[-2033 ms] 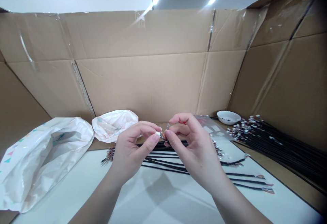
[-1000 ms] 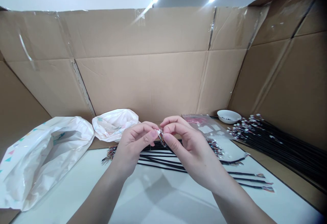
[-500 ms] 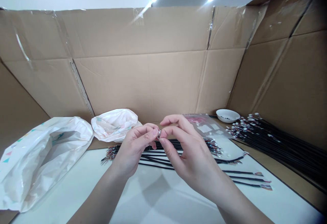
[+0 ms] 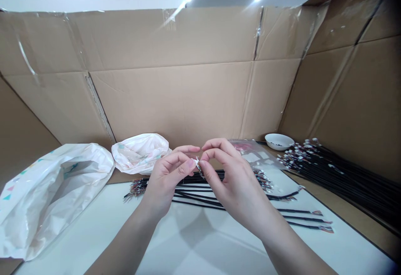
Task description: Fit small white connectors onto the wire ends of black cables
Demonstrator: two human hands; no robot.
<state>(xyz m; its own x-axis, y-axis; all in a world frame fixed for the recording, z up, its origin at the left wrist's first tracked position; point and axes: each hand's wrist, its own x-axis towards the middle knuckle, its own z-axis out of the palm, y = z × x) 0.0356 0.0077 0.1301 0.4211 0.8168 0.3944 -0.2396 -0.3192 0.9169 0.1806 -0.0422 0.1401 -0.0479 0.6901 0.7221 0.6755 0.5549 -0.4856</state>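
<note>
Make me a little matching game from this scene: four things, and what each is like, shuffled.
1. Left hand
2. Bowl
3. Larger white bag
4. Clear bag

A. At the far left, printed with triangles
B. Lying flat, showing white patches
C. Pinching a small white piece
D. Holding small dark bits

Pairs: 1-C, 2-D, 3-A, 4-B

We see a white connector [image 4: 196, 162] at the frame's centre, and black cables [image 4: 351, 183] at far right and below centre, their wire ends [image 4: 263, 181] multicoloured. The lower-left bag [image 4: 40, 183] is white with teal and pink triangles, the bowl [image 4: 270, 140] at right white, the cardboard [image 4: 175, 95] brown, the table [image 4: 103, 216] pale.
</note>
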